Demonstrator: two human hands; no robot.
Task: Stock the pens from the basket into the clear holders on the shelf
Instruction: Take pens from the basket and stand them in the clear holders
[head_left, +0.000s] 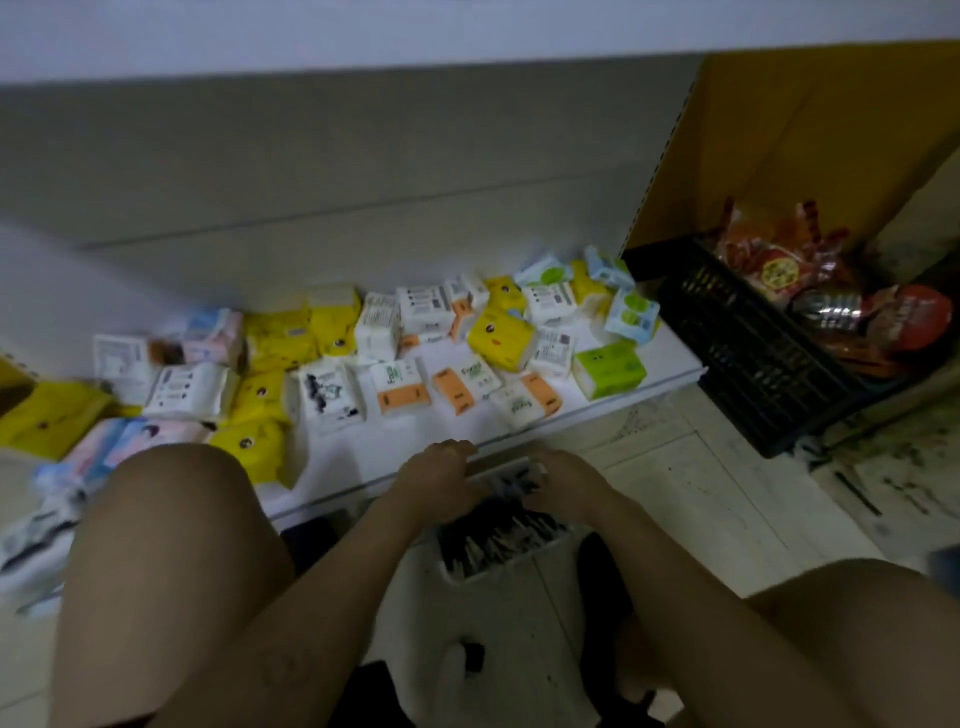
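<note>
A broad grey back panel (363, 171), flat and matt, fills the far side, with a yellow panel (805, 130) joining it at the far right. Below runs a low white shelf (337, 457), a smooth board with a thin front lip, running from the left to right of centre. The floor (701, 493) to its right is pale tile, scuffed and speckled with dark marks.

The person's two bare knees come in from the near edge - the left knee (171, 545) over the shelf's near-left part, the right knee (857, 623) over the tiles.

At the far right a black plastic crate (753, 364) with latticed walls stands on the floor, holding glossy red and orange snack packets (779, 265). Soft rectangular tissue packs (498, 338) in yellow, white, orange, green and pink wrap lie scattered flat across the shelf, many touching or overlapping.

Between the knees, just in front of the shelf's front edge, stands a white plastic basket (498, 597) with smooth walls and a rounded rim. It is filled with pens (498, 535) - thin dark and pale sticks lying loosely piled.

The left hand (441, 478) and right hand (566, 483) are both over the far end of the basket, facing each other, fingers bent down among the pens. Blur hides whether either hand actually grasps any.
</note>
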